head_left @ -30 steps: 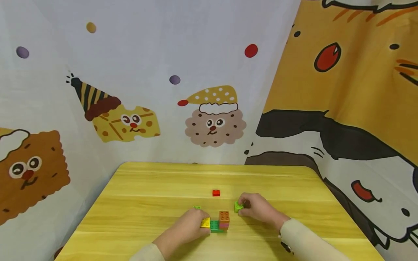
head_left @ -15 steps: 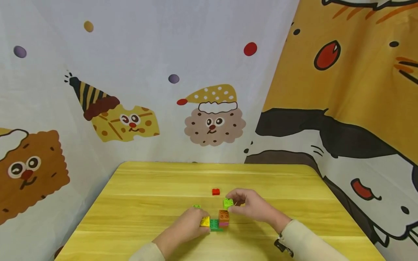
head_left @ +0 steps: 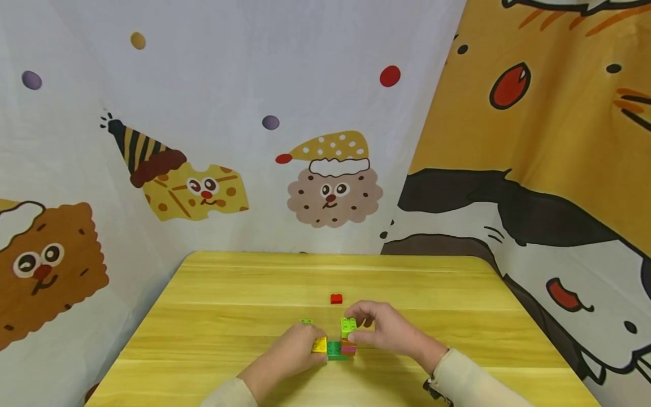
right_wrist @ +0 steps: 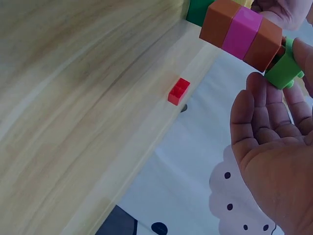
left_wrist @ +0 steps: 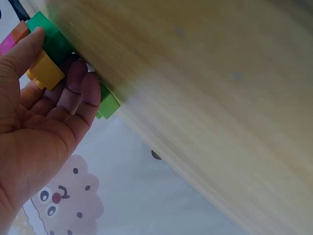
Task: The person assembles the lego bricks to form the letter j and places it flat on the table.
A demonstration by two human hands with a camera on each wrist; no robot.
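Note:
In the head view my left hand (head_left: 292, 347) grips the near-left part of a built block piece, at its yellow block (head_left: 319, 345) and dark green block (head_left: 333, 350). On the right end of the piece rises a stack of an orange-brown block (right_wrist: 218, 24), a pink block (right_wrist: 242, 30) and another orange-brown block (right_wrist: 264, 45). A lime green block (head_left: 348, 327) is pinched by my right hand (head_left: 390, 328) right at the top of this stack. From the right wrist it looks tilted, with a small gap at one side.
A red block (head_left: 336, 298) lies farther back on the wooden table (head_left: 244, 282). Another lime green block (left_wrist: 108, 103) sits just beyond my left hand, partly hidden. A printed cloth (head_left: 213, 73) hangs behind the table.
My right hand has carried the lime green block leftward from the table to the top of the orange-brown and pink stack. My left hand keeps its grip in place.

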